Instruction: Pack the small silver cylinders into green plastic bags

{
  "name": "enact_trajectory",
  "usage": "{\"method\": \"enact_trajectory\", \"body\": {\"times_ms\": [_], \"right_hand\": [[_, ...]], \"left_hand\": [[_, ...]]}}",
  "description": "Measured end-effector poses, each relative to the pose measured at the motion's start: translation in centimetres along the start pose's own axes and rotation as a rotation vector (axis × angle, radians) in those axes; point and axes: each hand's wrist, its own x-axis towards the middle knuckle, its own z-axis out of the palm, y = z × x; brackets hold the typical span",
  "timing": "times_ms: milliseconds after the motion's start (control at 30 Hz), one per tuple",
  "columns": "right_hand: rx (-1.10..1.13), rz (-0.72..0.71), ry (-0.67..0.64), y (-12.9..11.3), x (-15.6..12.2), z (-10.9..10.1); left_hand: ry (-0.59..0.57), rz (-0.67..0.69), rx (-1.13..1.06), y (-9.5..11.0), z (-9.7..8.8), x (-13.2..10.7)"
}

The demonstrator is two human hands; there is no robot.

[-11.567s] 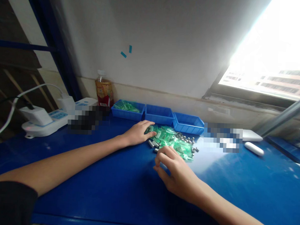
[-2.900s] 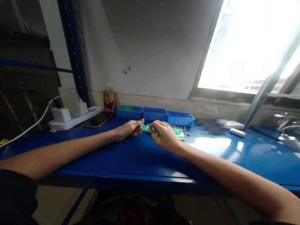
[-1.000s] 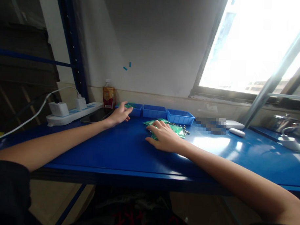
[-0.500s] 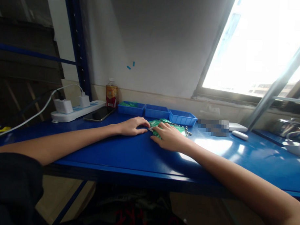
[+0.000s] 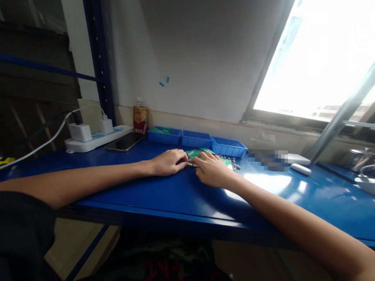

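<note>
My left hand (image 5: 170, 162) is closed in a pinch at the left end of a small, thin whitish piece (image 5: 192, 164). My right hand (image 5: 213, 170) has its thumb and fingers closed at the other end of that piece, too small to name. Behind and under the right hand lie shiny green pieces (image 5: 193, 153), partly covered by it; their kind is not clear. Several small metal parts (image 5: 236, 162) lie just right of them on the blue table (image 5: 161, 193).
Three blue bins (image 5: 196, 139) line the wall; the left one holds green material. To the left are a phone (image 5: 126, 142), a power strip (image 5: 98, 140) with chargers, and a drink bottle (image 5: 140, 119). A white case (image 5: 301, 169) lies at the right, near a blurred-out patch.
My left hand has moved slightly right and closed on the whitish piece. My right thumb has drawn in toward its fingers, and that piece now shows between both hands.
</note>
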Motion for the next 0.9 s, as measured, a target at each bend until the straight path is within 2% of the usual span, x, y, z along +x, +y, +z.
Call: {"method": "enact_trajectory", "body": {"times_ms": [100, 233, 500, 700, 900], "right_hand": [[-0.013, 0.036, 0.072, 0.1, 0.3, 0.0], [0.036, -0.003, 0.162, -0.4, 0.3, -0.3], [-0.033, 0.024, 0.087, -1.5, -0.1, -0.6], [-0.078, 0.059, 0.078, -1.5, -0.1, -0.6], [-0.066, 0.040, 0.069, -1.6, -0.1, -0.6]], "left_hand": [[0.005, 0.037, -0.001, 0.1, -0.1, -0.1], [0.012, 0.038, 0.031, 0.2, -0.2, -0.2], [-0.083, 0.170, -0.001, 0.4, -0.5, -0.1], [-0.103, 0.121, 0.000, 0.1, -0.6, -0.1], [-0.103, 0.175, 0.045, -0.1, -0.6, 0.0]]}}
